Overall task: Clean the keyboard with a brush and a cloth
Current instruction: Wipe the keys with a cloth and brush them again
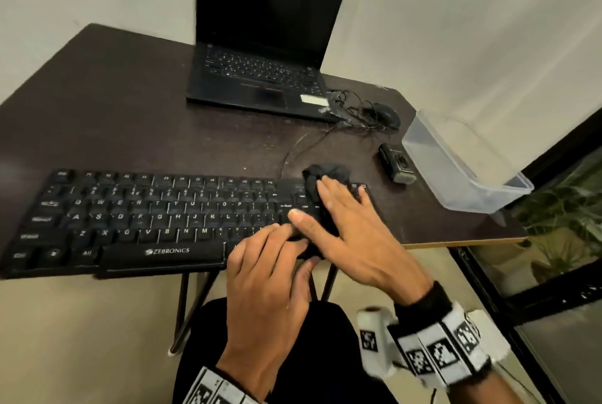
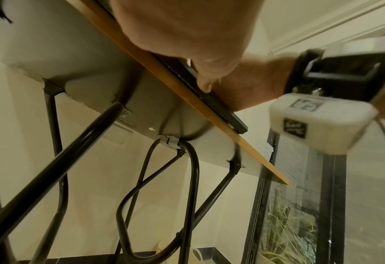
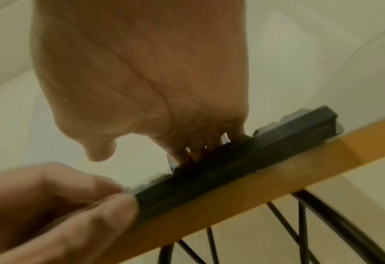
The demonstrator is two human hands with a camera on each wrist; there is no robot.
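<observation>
So we're in a plain room with off-white walls, and a dark-framed glass door (image 1: 560, 273) runs down the right with plants behind it. The surface is a dark brown folding table (image 1: 130, 117) with a tan edge strip and black metal legs, set on a pale floor.

Far side of the table sits an open black laptop (image 1: 260, 45), screen off, a small whitish sticker on its palm rest that we can't read. At the right edge there's a clear plastic tub (image 1: 462, 162).

The black keyboard (image 1: 156, 214) lies along the near edge, and "ZEBRONICS" is printed white on its space bar. Our right hand (image 1: 345, 234) lies flat with fingers spread, pressing a dark cloth (image 1: 325, 175) onto the keyboard's right end. Our left hand (image 1: 270, 286) grips the near edge just beside it, thumb on the front, fingers curled on top.

Smaller stuff: a black mouse (image 1: 386, 113) with tangled cable right of the laptop, and a small black gadget (image 1: 397, 162) beside the tub, its lettering too blurry to read. Both wristbands carry black-and-white square markers.
</observation>
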